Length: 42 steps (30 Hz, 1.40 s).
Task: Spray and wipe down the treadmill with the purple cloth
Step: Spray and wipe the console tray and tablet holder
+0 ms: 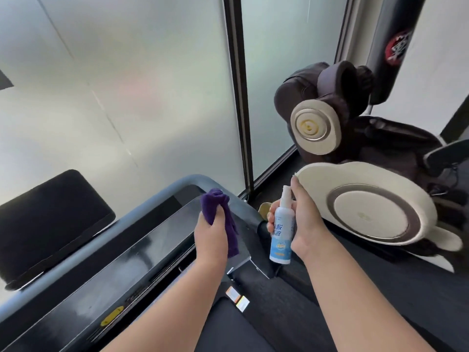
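Left hand (212,231): fingers curling tight around the purple cloth (220,217), bunching it against the treadmill (142,252) console's right end. Right hand (302,224): fingers wrapping the white spray bottle (282,233), holding it upright just beside the console, index fingertip resting atop the nozzle.

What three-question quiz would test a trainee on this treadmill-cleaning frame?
1. True or false: the left hand grips the cloth.
2. What does the right hand hold? A) spray bottle B) brush C) phone
3. Fill in: the cloth rests against the treadmill near its ___ corner, by the rail.

Key: 1 true; 2 A; 3 right.
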Motion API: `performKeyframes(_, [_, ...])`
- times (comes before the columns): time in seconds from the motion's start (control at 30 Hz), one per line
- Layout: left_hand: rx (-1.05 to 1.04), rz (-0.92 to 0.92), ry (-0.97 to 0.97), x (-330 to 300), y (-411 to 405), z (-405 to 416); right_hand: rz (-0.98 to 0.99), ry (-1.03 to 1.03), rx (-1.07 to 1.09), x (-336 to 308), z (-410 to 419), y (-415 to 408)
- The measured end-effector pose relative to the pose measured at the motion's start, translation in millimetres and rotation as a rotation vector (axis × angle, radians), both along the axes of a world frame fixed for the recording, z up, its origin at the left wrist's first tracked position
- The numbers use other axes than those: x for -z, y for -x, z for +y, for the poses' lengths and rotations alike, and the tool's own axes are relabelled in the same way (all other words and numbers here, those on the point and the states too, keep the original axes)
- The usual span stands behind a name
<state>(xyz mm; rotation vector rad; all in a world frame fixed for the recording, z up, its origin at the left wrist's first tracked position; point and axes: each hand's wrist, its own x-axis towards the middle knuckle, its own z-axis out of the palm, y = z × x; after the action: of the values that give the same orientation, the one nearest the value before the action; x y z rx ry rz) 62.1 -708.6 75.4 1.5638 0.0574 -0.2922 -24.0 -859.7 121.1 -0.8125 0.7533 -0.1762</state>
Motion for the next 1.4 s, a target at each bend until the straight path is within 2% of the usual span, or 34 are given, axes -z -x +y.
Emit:
performKeyframes(0.07, [0.034, -0.284, -0.141, 6.7, -8.2, -19.3, 0.004, -0.018, 0.042, 2.6, -16.9, 10.5])
performKeyframes(0.13, [0.142, -0.58, -0.441, 23.1, -25.3, -34.9, 0.019, -0.033, 0.083, 8.3, -29.3, 17.7])
performKeyframes(0.23, [0.553, -0.901, -0.964, 58.0, -45.3, -52.5, 0.047, -0.067, 0.143, 17.8, -41.4, 21.1])
performKeyframes(0.3, [0.835, -1.009, -1.103, 77.7, -49.2, -57.8, 0.06, -0.074, 0.161, 22.7, -45.8, 19.0])
performKeyframes(0.37, [0.918, -1.039, -1.112, 91.3, -52.5, -56.5, 0.062, -0.082, 0.167, 26.0, -48.0, 14.3])
performKeyframes(0.57, [0.92, -1.238, -1.119, 92.5, -66.3, -64.5, 0.054, -0.118, 0.151, 35.8, -44.5, -10.7])
performKeyframes(0.77, [0.982, -1.273, -1.001, 101.3, -71.3, -78.3, 0.054, -0.156, 0.127, 41.4, -36.0, -40.4])
performKeyframes(1.13, [1.014, -1.376, -0.94, 106.3, -107.4, -74.3, 0.081, -0.134, 0.104, 45.4, -35.2, -65.4])
performKeyframes(1.4, [0.807, -1.348, -0.943, 98.7, -207.8, -47.2, 0.048, -0.17, 0.141, 44.8, -29.8, -74.1])
